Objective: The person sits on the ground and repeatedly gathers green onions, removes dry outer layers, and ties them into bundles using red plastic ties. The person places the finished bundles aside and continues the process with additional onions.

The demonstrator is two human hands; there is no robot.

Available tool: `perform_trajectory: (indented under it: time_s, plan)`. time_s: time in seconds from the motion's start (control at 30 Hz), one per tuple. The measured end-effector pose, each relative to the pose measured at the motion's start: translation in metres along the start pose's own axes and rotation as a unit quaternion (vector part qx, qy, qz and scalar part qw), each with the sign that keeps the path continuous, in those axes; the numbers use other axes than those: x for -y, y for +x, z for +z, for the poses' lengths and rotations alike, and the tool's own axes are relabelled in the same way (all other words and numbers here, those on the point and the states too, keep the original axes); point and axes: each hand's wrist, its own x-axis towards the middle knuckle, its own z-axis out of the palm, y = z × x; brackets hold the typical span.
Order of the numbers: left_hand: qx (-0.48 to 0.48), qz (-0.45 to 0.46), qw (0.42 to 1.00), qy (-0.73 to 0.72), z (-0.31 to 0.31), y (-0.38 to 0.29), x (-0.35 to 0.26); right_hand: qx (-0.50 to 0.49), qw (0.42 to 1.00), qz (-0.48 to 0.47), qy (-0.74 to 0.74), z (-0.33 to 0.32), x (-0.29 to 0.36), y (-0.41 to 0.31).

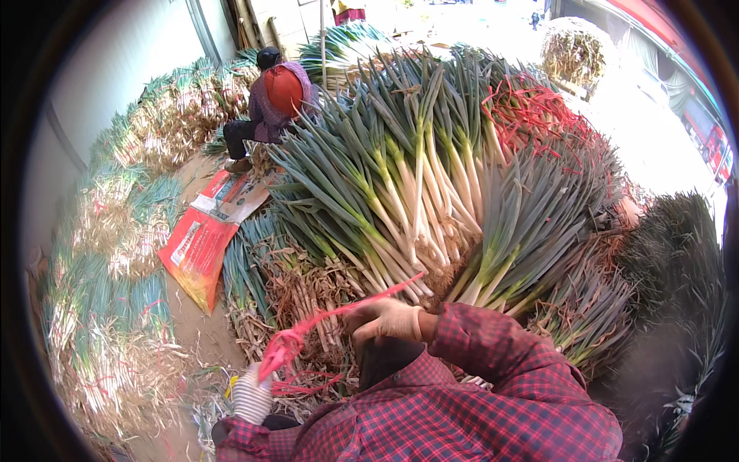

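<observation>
My left hand [252,397], in a striped knit glove, grips a tangled bunch of red plastic twine [283,349]. From that bunch a strand stretches to my right hand [385,321], also gloved and a little blurred. The fingers there are closed at the strand, and its loose end sticks out beyond them. Just past my right hand lies a fan-shaped heap of large green onions [421,190], white stems and roots towards me, leaves pointing away. More onions [508,242] lean to the right of it. Dry leaves and roots [312,289] lie under the heap's left side.
A person [277,104] with a red pad on the back sits at the far left of the heap. Tied onion bundles [98,352] cover the left floor. A red printed sack [208,231] lies between. Red twine [537,115] drapes the heap's far right; dark onion leaves [675,271] stand right.
</observation>
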Motion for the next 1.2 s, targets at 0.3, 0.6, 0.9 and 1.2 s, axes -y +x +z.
perform_trajectory:
  time_s: [0.3, 0.6, 0.9, 1.2]
  plan:
    - [0.193, 0.208, 0.953, 0.102, 0.044, -0.003, -0.079, 0.184, 0.910, -0.084, -0.360, 0.062, 0.000, 0.040]
    - [-0.002, 0.027, 0.994, -0.110, 0.003, 0.050, 0.043, -0.515, 0.828, -0.222, 0.016, -0.340, 0.103, -0.121]
    - [0.179, -0.105, 0.975, -0.078, 0.066, 0.071, 0.130, -0.563, 0.754, 0.182, -0.286, -0.319, -0.091, 0.140]
    - [0.166, -0.025, 0.977, 0.130, 0.078, 0.095, 0.166, -0.596, 0.741, 0.162, -0.266, -0.371, -0.108, 0.142]
